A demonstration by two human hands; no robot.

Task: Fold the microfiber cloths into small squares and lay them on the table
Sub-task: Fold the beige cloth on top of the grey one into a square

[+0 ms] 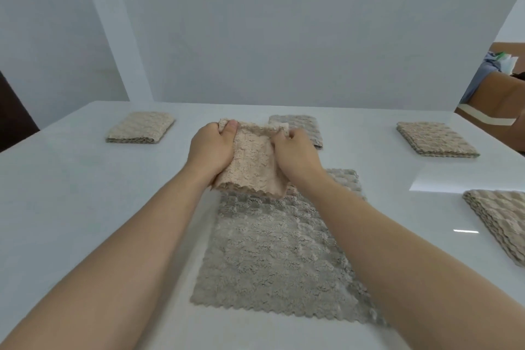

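Head-cam view, the only one: a person reaches out over a white table (71, 193) twd its middle. The left hand (211, 148) grips the top left corner of a pinkish-beige held cloth (252, 170), thumb on the near face, fingers curled round behind. The right hand (295, 155) has its fingers curled onto the top right edge of the same cloth, so both hands are clamped on it, w/ the fabric bunched btwn them. The held cloth is lifted off the table and hangs down, its zigzag bottom edge just over the far end of a flat cloth (272, 258); can't tell whether they touch. That flat cloth is grey-beige, spread open on the table right in front of the person. Folded squares lie further out: a left square (140, 127) well off to the left, a middle square (302, 125) just behind the hands & partly hidden by them, a right square (436, 139) well off to the right. Nearer on the right, a cloth stack (500, 224) of the same beige runs out of frame. Plain pale wall (255, 23) behind the table; at the far right edge, brown furniture (502, 111) w/ clutter on it, too small to make out.
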